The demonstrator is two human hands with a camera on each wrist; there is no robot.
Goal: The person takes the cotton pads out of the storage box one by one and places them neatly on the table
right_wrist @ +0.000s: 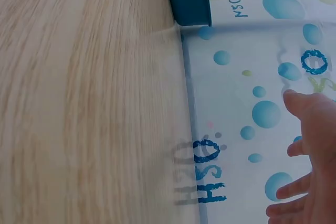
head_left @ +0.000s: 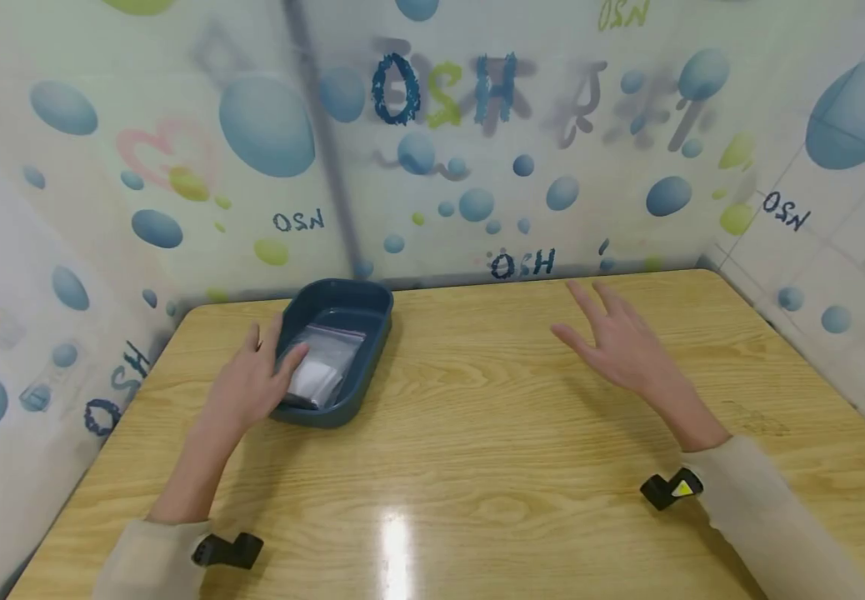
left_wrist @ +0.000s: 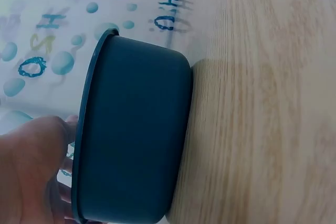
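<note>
A dark blue plastic basin (head_left: 374, 368) stands at the left of the wooden table; its tall outer side (left_wrist: 131, 129) fills the middle of the left wrist view. Clear zip bags (head_left: 327, 354) with whitish contents lie inside it. My left hand (head_left: 247, 390) is at the basin's left rim, fingers extended and thumb reaching over the bags. Behind the rim in the left wrist view, part of that hand (left_wrist: 31, 166) is hidden. Over the right half of the table my right hand (head_left: 626, 343) hovers with its fingers spread, holding nothing.
The wood-grain table (head_left: 477, 433) ends at the back against a whitish wall cover (head_left: 357, 192) printed with blue and green bubbles and lettering. Similar covers flank the table on both sides. Black cameras are strapped at both cuffs, the right one (head_left: 671, 488) near the sleeve's end.
</note>
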